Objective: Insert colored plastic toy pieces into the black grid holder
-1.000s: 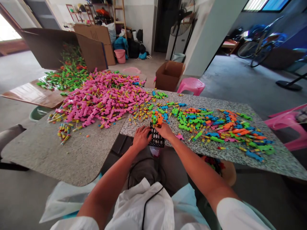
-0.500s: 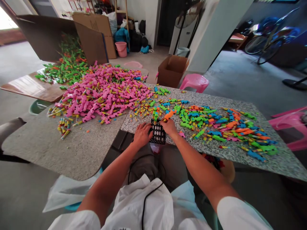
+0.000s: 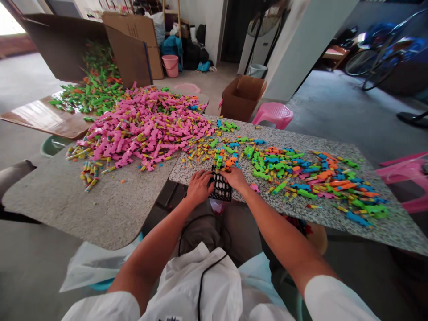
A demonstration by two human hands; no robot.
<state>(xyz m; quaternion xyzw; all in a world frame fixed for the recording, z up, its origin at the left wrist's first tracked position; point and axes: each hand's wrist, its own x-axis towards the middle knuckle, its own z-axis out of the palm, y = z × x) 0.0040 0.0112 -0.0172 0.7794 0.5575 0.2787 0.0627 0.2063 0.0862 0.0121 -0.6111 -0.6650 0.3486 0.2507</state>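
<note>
A small black tray with a grid of holes (image 3: 221, 188) sits at the near edge of the speckled table (image 3: 301, 209), with green and orange pieces standing in its far row. My left hand (image 3: 199, 186) grips the tray's left side, fingers curled. On the tray's right, my right hand (image 3: 235, 177) pinches an orange plastic piece (image 3: 229, 163) over the far row. A spread of green, blue and orange pieces (image 3: 294, 171) lies just to the right.
A large heap of pink pieces (image 3: 143, 127) covers the left table, with green ones (image 3: 88, 96) spilling from a tipped cardboard box (image 3: 70, 49). Pink stools (image 3: 272, 113) and a cardboard box (image 3: 241, 96) stand beyond the table. Bicycles are parked at the far right.
My right hand lifted an orange piece from the pile and has brought it down to the tray's far row. My left hand has stayed on the tray.
</note>
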